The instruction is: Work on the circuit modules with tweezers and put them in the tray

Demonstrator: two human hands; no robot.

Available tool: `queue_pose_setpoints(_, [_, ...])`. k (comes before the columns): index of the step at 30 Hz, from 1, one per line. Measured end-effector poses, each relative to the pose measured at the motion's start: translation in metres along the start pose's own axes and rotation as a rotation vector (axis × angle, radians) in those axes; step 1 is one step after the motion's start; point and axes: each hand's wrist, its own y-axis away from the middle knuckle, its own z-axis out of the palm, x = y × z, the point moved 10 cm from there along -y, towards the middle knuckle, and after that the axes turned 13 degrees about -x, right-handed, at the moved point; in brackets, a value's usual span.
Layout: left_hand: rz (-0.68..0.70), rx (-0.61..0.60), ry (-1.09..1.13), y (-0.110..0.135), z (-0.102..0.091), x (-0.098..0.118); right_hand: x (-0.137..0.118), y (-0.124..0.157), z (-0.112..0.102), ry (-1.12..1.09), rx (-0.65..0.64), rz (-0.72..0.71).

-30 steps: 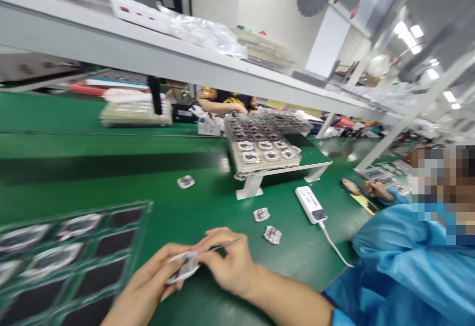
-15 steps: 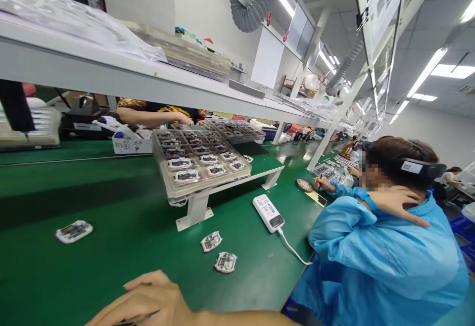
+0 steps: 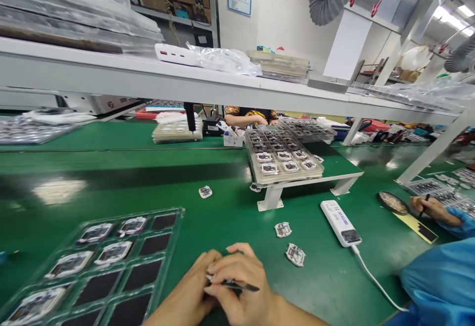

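At the bottom centre my right hand (image 3: 247,274) pinches slim metal tweezers (image 3: 241,285) between thumb and fingers. My left hand (image 3: 195,284) is closed right against it, fingers curled; whatever they hold is hidden. To the left lies a clear tray (image 3: 173,237) with dark-lined pockets, several of them holding white-framed circuit assemblies (image 3: 113,253). Two loose white-framed assemblies (image 3: 283,229) (image 3: 296,255) lie on the green bench right of my hands. One more assembly (image 3: 205,192) sits farther back.
A stack of filled trays (image 3: 285,173) rests on a low stand (image 3: 272,198). A white power bank (image 3: 339,222) with a cable lies at right. Beside it, a co-worker's hand (image 3: 432,209) holds a dark tool near a round dish (image 3: 392,202). A white shelf (image 3: 222,78) crosses above the bench.
The view has swung left, bringing the pocketed tray and my left hand into sight. My right hand still holds the tweezers and now meets my left hand.
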Motion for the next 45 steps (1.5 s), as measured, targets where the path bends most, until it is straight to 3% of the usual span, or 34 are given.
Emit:
queue_pose_setpoints(3, [0.084,0.005,-0.283,-0.028,-0.025,0.020,-0.001,0.000,0.002,0.007,-0.022,-0.013])
queue_pose_setpoints(6, [-0.010,0.255,-0.471,-0.059,-0.088,0.022,-0.002,0.000,0.003,0.023,-0.044,-0.013])
queue_pose_setpoints(10, [-0.198,0.377,-0.520,-0.090,-0.147,-0.004,-0.006,-0.001,0.001,0.023,-0.011,-0.039])
queue_pose_setpoints(14, [-0.371,0.393,-0.549,-0.093,-0.166,-0.032,-0.006,-0.003,0.000,0.052,0.033,-0.046])
queue_pose_setpoints(18, [-0.451,0.377,-0.576,-0.092,-0.165,-0.041,-0.007,-0.003,0.001,0.098,0.060,-0.071])
queue_pose_setpoints(25, [-0.467,0.364,-0.589,-0.095,-0.163,-0.038,0.000,0.000,0.008,0.097,-0.016,-0.032])
queue_pose_setpoints(33, [-0.368,0.385,-0.475,-0.068,-0.153,-0.014,0.010,-0.001,0.013,0.120,-0.080,0.019])
queue_pose_setpoints(39, [-0.225,0.303,-0.240,-0.045,-0.114,0.004,0.008,-0.003,-0.003,0.051,0.019,0.002])
queue_pose_setpoints(43, [-0.206,0.297,0.208,-0.018,-0.084,-0.007,0.028,0.000,-0.018,-0.149,0.113,0.206])
queue_pose_setpoints(45, [-0.226,0.216,0.414,-0.005,-0.062,-0.010,0.045,0.006,-0.021,-0.297,0.181,0.330])
